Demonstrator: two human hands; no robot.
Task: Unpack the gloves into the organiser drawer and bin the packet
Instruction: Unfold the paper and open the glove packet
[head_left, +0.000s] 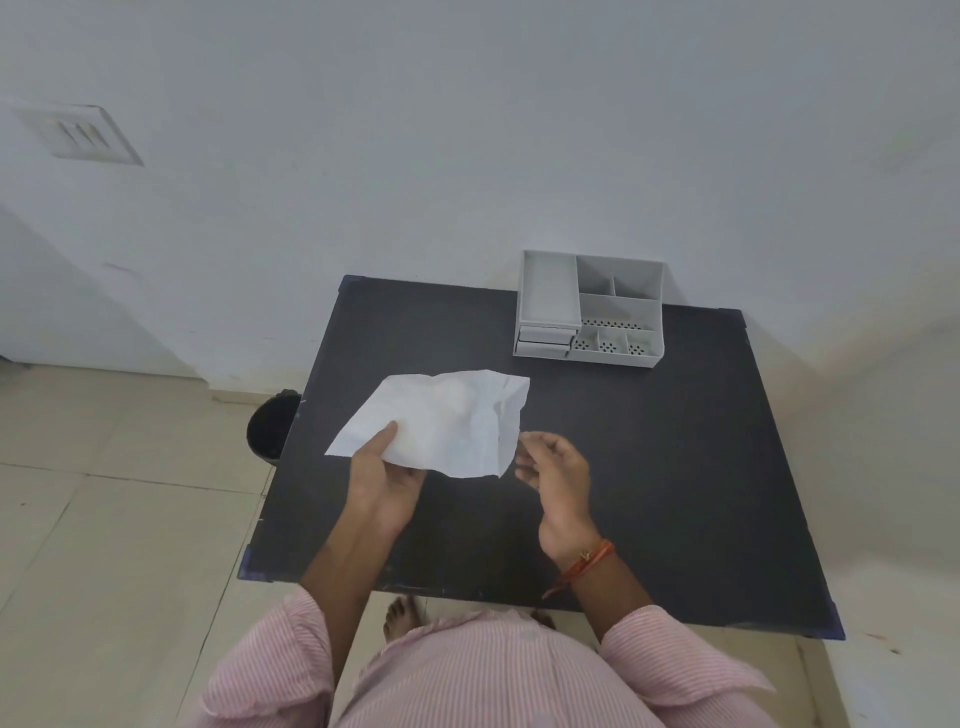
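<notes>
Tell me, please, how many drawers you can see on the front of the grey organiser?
2 drawers, stacked at the organiser's front left: the upper drawer, the lower drawer directly beneath. Both look closed; more may be hidden.

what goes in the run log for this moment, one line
left hand: holds white packet over table | right hand: open, beside packet | organiser: drawers shut | bin: left of table

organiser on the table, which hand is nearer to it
Right. The right hand hangs open almost directly in front of the grey organiser, with bare table between. The left hand is farther over to the left, holding the white packet.
</notes>
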